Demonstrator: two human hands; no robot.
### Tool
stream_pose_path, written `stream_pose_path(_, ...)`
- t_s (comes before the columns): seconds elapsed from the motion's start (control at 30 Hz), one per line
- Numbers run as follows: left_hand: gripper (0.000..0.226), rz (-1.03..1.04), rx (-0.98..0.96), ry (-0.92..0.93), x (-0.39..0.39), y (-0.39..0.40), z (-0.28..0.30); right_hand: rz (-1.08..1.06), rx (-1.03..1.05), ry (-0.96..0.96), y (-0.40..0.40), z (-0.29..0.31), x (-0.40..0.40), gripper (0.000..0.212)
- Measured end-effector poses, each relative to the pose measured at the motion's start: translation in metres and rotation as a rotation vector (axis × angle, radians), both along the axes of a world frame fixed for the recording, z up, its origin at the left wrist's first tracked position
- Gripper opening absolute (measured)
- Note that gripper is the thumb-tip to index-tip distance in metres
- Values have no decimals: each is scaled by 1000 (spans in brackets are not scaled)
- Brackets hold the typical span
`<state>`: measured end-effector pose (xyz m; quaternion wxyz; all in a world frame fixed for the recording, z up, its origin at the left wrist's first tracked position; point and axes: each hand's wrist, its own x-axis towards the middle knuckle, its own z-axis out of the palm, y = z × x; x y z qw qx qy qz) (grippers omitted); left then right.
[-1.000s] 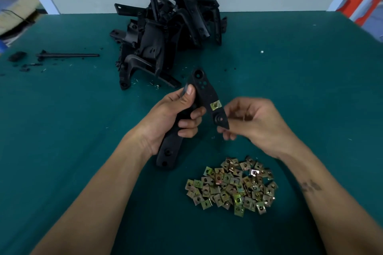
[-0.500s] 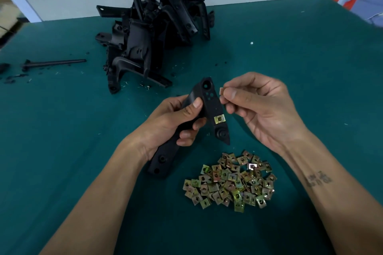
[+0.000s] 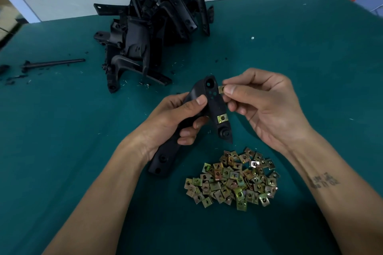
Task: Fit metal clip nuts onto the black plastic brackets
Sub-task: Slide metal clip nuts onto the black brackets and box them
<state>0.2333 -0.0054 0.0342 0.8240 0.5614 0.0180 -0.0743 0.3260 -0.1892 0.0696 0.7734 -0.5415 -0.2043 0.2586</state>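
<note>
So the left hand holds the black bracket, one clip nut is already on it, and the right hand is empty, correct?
Not quite: in the head view the right hand pinches a second clip nut at the bracket's upper edge. The left hand does grip the bracket, with one fitted clip nut on it.

No print, label or brand can be read anywhere in the frame. The only writing is a dark tattoo (image 3: pixel 325 181) on the right forearm, at the lower right of the frame; it seems to be two short lines, too blurred to read.
</note>
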Motion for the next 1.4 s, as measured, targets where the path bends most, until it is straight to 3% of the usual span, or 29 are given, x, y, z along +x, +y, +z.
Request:
stream_pose_path(0.13, 42, -4, 27, 12, 0, -1, 1, -3, -26, -30, -2, 0, 2, 4)
stream_pose_path(0.23, 38, -10, 39, 15, 0, -2, 3, -31, -58, -72, -2, -2, 3, 15)
stream_pose_path(0.33, 38, -10, 29, 18, -1, -1, 2, -4, -40, -71, -2, -2, 2, 6)
stream_pose_path(0.6, 29, -23, 22, 6, -1, -1, 0, 208, 109, 327, 0, -2, -1, 15)
stream_pose_path(0.7, 29, -10, 22, 8, 0, 0, -1, 173, 100, 330, 2, -3, -1, 12)
stream_pose_path(0.87, 28, 53, 22, 13, 3, 2, -5, -41, 93, 60, 2, -9, 0, 13)
stream_pose_path(1.0, 27, 186, 13, 22, 7, 7, -6, -270, -130, -544, -9, -11, 8, 29)
stream_pose_path(1.13, 29, 262, -84, 4, 8, 11, -4, 4, -220, -727, -21, -10, 10, 35)
stream_pose_path(1.27, 34, 361, -358, -17, 9, 19, 3, 199, -542, -935, 0, -23, -6, 11)
stream_pose_path(1.4, 33, 403, -418, -10, 7, 21, 4, 270, -730, -992, 20, -37, -16, 30)
